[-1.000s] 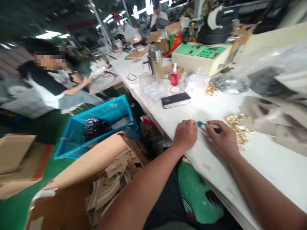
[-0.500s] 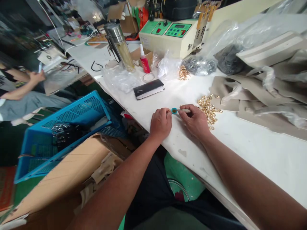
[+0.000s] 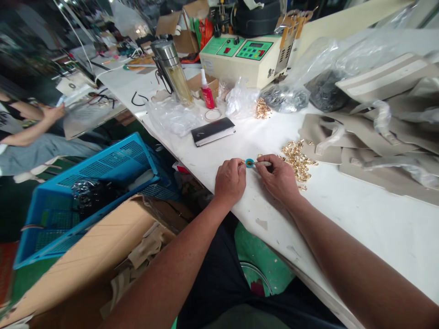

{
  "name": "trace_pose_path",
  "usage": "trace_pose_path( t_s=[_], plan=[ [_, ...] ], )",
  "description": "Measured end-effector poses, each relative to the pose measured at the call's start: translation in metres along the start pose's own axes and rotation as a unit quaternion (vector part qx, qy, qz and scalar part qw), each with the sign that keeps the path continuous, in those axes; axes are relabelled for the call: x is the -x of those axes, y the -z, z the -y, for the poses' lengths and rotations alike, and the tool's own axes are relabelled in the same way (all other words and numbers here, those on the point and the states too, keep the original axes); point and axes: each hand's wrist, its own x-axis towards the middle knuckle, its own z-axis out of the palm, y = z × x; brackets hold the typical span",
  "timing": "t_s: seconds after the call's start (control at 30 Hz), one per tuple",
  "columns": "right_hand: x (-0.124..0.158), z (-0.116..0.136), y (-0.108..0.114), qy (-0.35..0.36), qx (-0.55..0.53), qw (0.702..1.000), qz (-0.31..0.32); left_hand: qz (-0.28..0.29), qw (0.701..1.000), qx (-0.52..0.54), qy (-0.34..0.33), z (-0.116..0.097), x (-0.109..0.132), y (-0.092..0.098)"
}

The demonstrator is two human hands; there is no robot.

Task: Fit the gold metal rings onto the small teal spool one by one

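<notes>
Both of my hands rest on the white table (image 3: 370,228). My left hand (image 3: 230,180) is closed in a pinch on a small gold piece next to a small blue ring (image 3: 249,162). My right hand (image 3: 279,178) is closed round a thin grey tool (image 3: 265,163) whose tip meets the blue ring. Just right of my right hand lies a pile of gold metal clasps (image 3: 297,159).
Beige fabric pieces (image 3: 370,146) and plastic bags cover the right side. A black notebook (image 3: 212,131), red bottle (image 3: 207,93), steel flask (image 3: 172,72) and cream machine (image 3: 245,57) stand behind. A blue crate (image 3: 85,192) and cardboard box (image 3: 99,256) sit left; another person's arm (image 3: 30,130) far left.
The view swung from the left onto the table. My hands stay together on the blue ring and the tool, with hardly any shift over the last half second.
</notes>
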Motion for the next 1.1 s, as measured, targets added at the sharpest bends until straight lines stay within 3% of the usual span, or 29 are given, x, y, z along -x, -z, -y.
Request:
trace_pose_path(
  t_s=[0.33,1.1],
  plan=[
    [0.001,0.0071,0.004,-0.031,-0.003,0.999,-0.018,-0.007,1.0,0.001,-0.003,0.0038,-0.001,-0.0033],
    [0.0007,0.0065,0.0032,-0.023,0.011,1.0,-0.018,-0.012,1.0,0.003,0.0,0.0024,-0.0015,-0.004]
  ],
)
